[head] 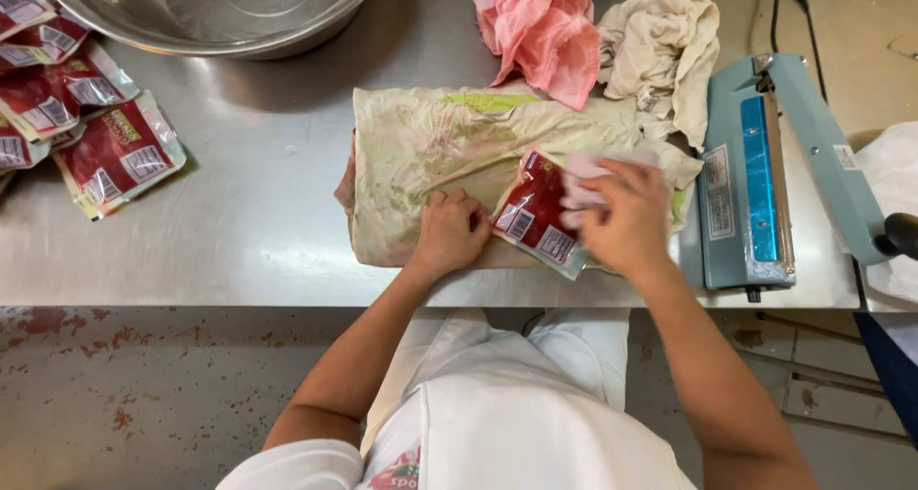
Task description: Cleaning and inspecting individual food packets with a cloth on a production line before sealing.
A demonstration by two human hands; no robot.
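Observation:
A red sauce pouch [535, 211] lies on a folded, stained cloth [421, 136] spread over the steel table [258, 222]. My left hand [449, 230] rests on the cloth with its fingers curled against the pouch's lower left edge. My right hand [626, 217] is blurred and presses a small pale rag [583, 179] onto the pouch's right side.
A blue heat sealer [755, 174] stands open at the right. Several filled red pouches [81, 117] lie at the left beside a large steel bowl [210, 12]. A pink cloth [540, 26] and a beige rag [665, 41] are bunched behind.

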